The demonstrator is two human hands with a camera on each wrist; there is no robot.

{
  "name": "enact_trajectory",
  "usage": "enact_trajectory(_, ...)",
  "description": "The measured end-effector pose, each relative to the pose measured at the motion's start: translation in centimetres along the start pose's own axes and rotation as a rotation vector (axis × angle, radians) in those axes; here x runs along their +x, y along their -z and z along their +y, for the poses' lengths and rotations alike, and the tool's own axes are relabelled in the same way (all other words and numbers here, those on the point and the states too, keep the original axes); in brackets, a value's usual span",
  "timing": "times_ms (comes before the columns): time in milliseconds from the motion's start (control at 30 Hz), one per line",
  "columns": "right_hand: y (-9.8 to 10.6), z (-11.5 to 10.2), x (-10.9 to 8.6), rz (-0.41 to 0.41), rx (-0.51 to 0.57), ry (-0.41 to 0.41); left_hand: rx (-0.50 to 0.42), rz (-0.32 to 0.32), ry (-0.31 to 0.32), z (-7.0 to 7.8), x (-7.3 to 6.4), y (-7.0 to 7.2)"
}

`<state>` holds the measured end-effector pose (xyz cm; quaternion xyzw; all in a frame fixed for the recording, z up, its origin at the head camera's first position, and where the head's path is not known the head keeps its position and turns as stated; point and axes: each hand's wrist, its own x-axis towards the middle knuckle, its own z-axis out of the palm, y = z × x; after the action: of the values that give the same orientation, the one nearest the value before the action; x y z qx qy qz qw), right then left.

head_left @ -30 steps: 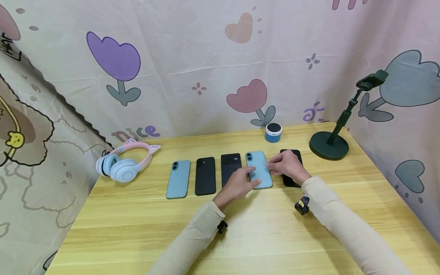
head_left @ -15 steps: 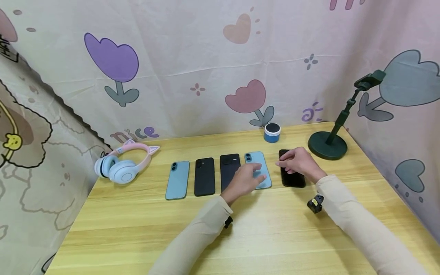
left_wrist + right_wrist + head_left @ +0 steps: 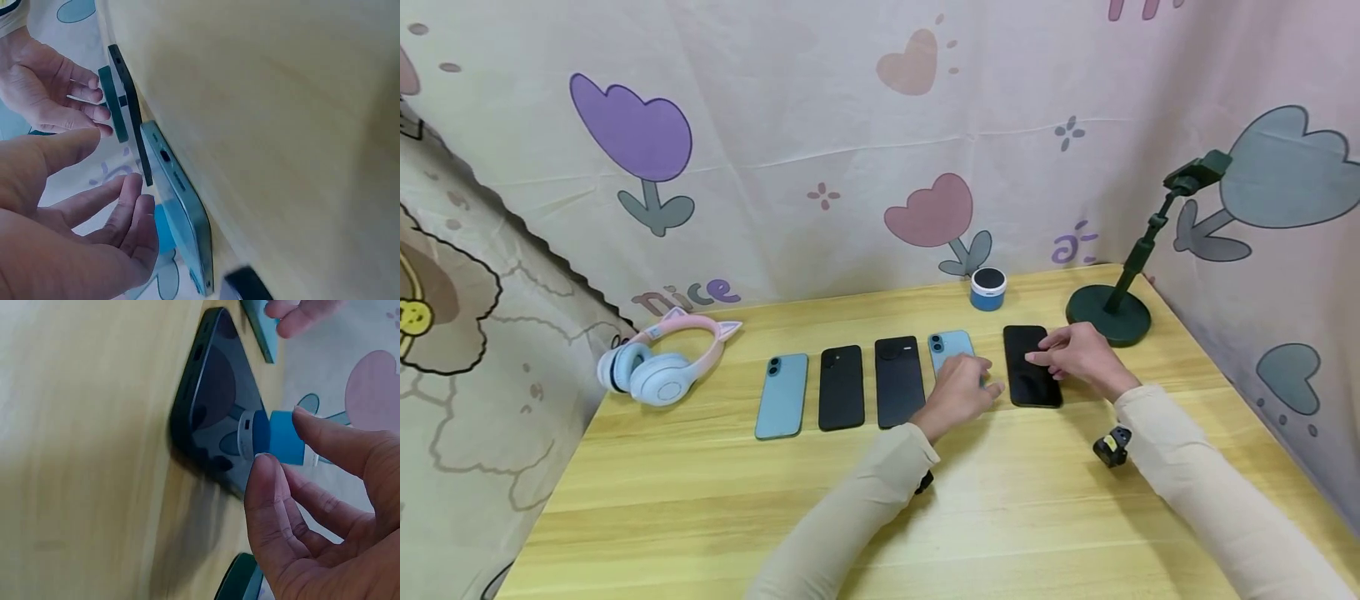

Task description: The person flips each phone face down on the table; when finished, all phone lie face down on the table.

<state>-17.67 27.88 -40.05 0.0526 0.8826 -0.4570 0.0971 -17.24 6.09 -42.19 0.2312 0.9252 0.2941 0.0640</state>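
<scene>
Several phones lie in a row across the wooden table (image 3: pixel 850 517). My left hand (image 3: pixel 958 395) hovers over the second light blue phone (image 3: pixel 950 342), covering its lower part; in the left wrist view its thumb and fingers are spread beside the phone, holding nothing. At the row's right end a black phone (image 3: pixel 1024 379) lies screen up. Over its right edge is my right hand (image 3: pixel 1088 360), fingers loosely bent, with a gap between thumb and forefinger in the right wrist view. Left of them lie a dark phone with a round camera (image 3: pixel 899 387), a black phone (image 3: pixel 842 392) and another light blue phone (image 3: pixel 782 400).
Pink and blue cat-ear headphones (image 3: pixel 662 367) lie at the table's left. A small blue and white cylindrical speaker (image 3: pixel 988 292) stands near the back edge. A dark green stand with a round base (image 3: pixel 1108 317) is at back right. Patterned cloth (image 3: pixel 820 100) hangs behind.
Both hands have moved right: the left lifts off and further across the second light blue phone, the right from the gap beside it to the black phone's right side. The view shifts slightly.
</scene>
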Motion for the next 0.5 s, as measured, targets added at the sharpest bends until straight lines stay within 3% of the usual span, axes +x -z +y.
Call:
enact_trajectory(267,0.6,1.2,0.0,-0.006,-0.017,-0.035,0.168,-0.006,0.001,1.2,0.9,-0.9)
enact_trajectory(500,0.7,2.3,0.3,-0.013,-0.033,-0.066,0.220,-0.034,0.024,1.6,1.7,-1.5)
